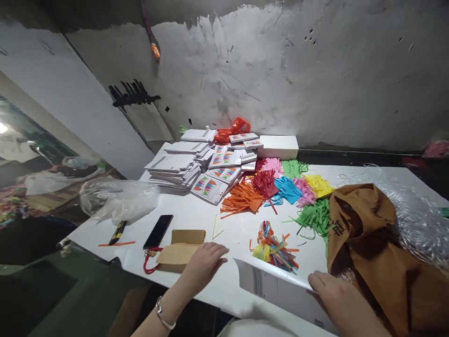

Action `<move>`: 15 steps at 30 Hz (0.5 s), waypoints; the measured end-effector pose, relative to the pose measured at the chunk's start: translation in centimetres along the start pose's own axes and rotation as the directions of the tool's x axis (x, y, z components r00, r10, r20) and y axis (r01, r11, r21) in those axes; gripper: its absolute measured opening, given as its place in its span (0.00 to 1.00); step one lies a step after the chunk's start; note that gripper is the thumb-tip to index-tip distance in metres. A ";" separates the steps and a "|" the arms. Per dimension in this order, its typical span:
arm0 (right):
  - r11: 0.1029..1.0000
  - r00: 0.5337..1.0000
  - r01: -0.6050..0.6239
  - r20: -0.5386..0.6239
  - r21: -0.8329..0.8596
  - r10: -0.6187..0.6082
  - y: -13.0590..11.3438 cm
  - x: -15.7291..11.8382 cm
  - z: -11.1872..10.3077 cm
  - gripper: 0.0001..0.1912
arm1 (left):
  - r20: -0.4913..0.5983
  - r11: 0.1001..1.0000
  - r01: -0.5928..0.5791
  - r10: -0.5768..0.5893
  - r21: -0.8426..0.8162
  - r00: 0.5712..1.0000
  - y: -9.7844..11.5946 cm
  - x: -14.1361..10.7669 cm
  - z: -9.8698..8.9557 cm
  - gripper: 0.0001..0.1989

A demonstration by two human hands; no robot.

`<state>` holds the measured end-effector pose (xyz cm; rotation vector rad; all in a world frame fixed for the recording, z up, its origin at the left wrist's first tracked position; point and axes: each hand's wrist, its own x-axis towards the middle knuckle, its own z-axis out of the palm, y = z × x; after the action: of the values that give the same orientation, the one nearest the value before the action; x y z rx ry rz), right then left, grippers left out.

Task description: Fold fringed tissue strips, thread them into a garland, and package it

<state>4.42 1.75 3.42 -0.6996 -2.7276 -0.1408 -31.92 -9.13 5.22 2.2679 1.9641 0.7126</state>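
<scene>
My right hand (333,292) grips the edge of a white printed sheet or flattened card (277,285) at the table's front edge. Over the front of a folded brown cardboard piece (180,249) hovers my left hand (206,262), palm down, fingers stretched, with nothing seen in it. Behind the white sheet lies a multicoloured bundle of paper strips (275,252). Farther back are fringed paper bunches, among them orange (242,197), blue (288,188) and green (314,217). A bent pale yellow strip (216,230) lies near the cardboard.
Stacks of white flat packs (171,164) and a white box (278,146) stand by the wall. A black phone (157,231), a cutter (117,232) and a plastic bag (121,199) lie left. Brown cloth (368,234) and clear plastic strands (421,220) cover the right side.
</scene>
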 end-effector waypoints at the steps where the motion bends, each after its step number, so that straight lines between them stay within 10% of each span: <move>1: 1.000 1.000 0.004 0.010 -0.020 -0.004 -0.3 0.5 0.3 0.17 | -0.007 1.000 0.001 -0.001 -0.008 1.000 1.2 0.4 -0.2 0.15; 5: 0.993 0.993 0.114 0.040 -0.011 -0.113 -2.5 4.4 -0.1 0.14 | 0.187 0.978 -0.163 0.186 -0.129 0.965 8.3 2.8 1.7 0.41; 8: 0.988 0.988 0.136 -0.089 0.073 -0.130 -2.7 6.6 -2.3 0.09 | 0.235 0.981 -0.133 0.163 -0.140 0.958 10.9 4.2 4.1 0.20; 10: 0.987 0.959 0.017 -0.281 0.159 0.029 -1.7 6.4 -3.3 0.08 | 0.196 0.985 -0.013 0.047 -0.173 0.980 10.2 4.6 4.7 0.13; 12: 0.913 0.820 -0.160 -0.465 0.375 0.334 -0.8 4.9 -3.0 0.19 | 0.124 0.948 0.101 -0.066 -0.303 0.990 8.6 4.5 4.5 0.11; 14: 0.672 0.673 -0.243 -0.377 0.699 0.636 -1.0 3.1 -1.5 0.31 | 0.056 0.867 0.165 -0.157 -0.470 0.986 7.3 4.0 4.2 0.11; 15: 0.519 0.675 -0.241 -0.242 0.820 0.697 -1.5 2.4 -0.5 0.35 | 0.034 0.822 0.170 -0.181 -0.543 0.983 7.0 3.7 4.2 0.12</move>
<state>1.84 1.45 4.63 -0.9497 -1.6578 0.7601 -23.61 -5.85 4.93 1.7215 1.6603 1.1027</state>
